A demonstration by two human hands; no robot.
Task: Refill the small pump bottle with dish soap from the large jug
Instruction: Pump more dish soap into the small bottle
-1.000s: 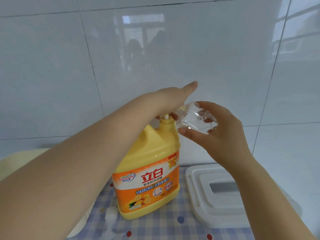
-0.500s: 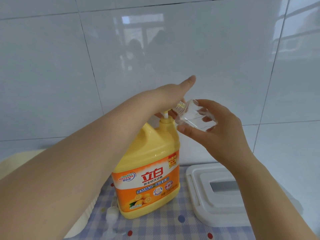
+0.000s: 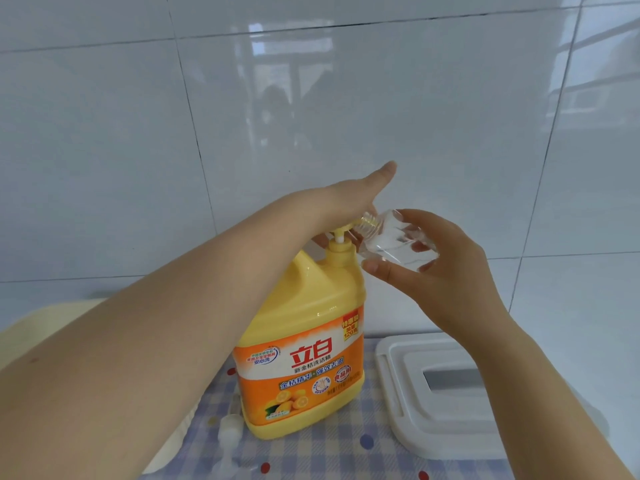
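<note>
A large yellow dish soap jug (image 3: 304, 341) with an orange label stands upright on a checked cloth (image 3: 332, 452). My left hand (image 3: 349, 199) rests on top of the jug's yellow pump head (image 3: 341, 239), thumb stretched out toward the wall. My right hand (image 3: 440, 268) holds a small clear bottle (image 3: 391, 242) tilted on its side, its threaded neck right at the pump's spout. A white pump cap (image 3: 228, 434) from the small bottle lies on the cloth, left of the jug's base.
A white plastic lid (image 3: 398, 386) with a rectangular window lies right of the jug. A cream-coloured object (image 3: 52, 320) sits at the left, mostly behind my left arm. White wall tiles (image 3: 415, 116) rise directly behind everything.
My left hand has risen a little with the pump head, so more of the pump's stem shows. The small bottle stays at the spout in my right hand.
</note>
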